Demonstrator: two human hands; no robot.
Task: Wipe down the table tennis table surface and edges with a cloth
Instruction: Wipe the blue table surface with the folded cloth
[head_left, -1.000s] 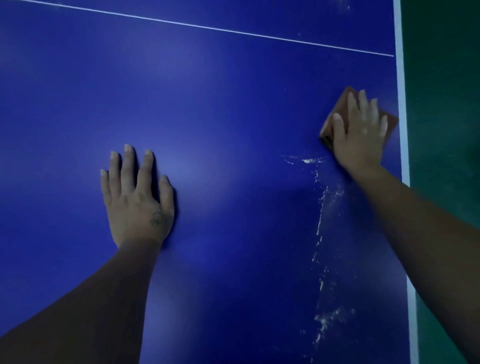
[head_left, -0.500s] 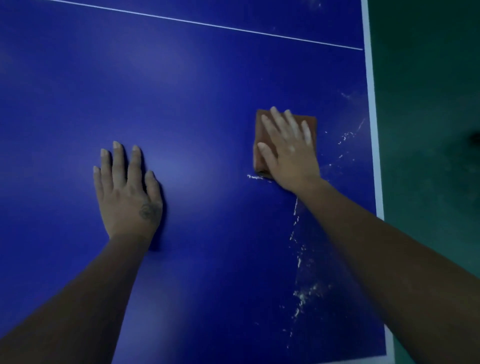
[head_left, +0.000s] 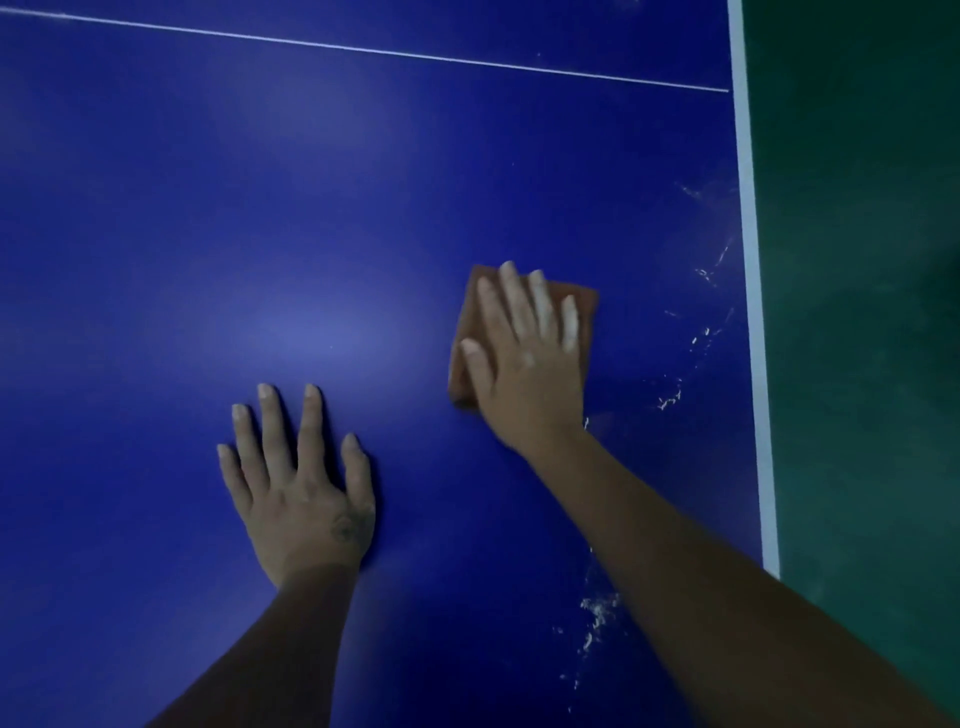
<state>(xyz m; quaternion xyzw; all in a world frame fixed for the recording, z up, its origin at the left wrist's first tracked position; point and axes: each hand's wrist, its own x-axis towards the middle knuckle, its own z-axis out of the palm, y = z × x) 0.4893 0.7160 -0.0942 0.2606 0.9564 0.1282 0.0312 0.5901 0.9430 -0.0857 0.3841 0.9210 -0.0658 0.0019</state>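
1. Fingers (head_left: 540, 306) of my right hand (head_left: 524, 374) lie straight and close together, pressed flat on top of a folded brown-orange square cloth (head_left: 586, 306). None of them curls round it.
2. That cloth lies flat on the dark blue table tennis table top (head_left: 260, 208), towards the right edge but apart from it. Its far corners and left side show from under my hand.
3. My left hand (head_left: 306, 504) rests palm down on the bare blue top, nearer to me and left of the cloth. Its fingers (head_left: 272, 426) are straight and slightly spread, holding nothing.
4. White specks and smears (head_left: 597, 613) are scattered between the cloth and the right edge, and nearer me beside my right forearm.
5. A white stripe (head_left: 753, 312) runs along the right edge, and a thin white line (head_left: 363, 49) crosses the far part of the top.
6. Beyond the right edge is a dark green floor (head_left: 857, 364).
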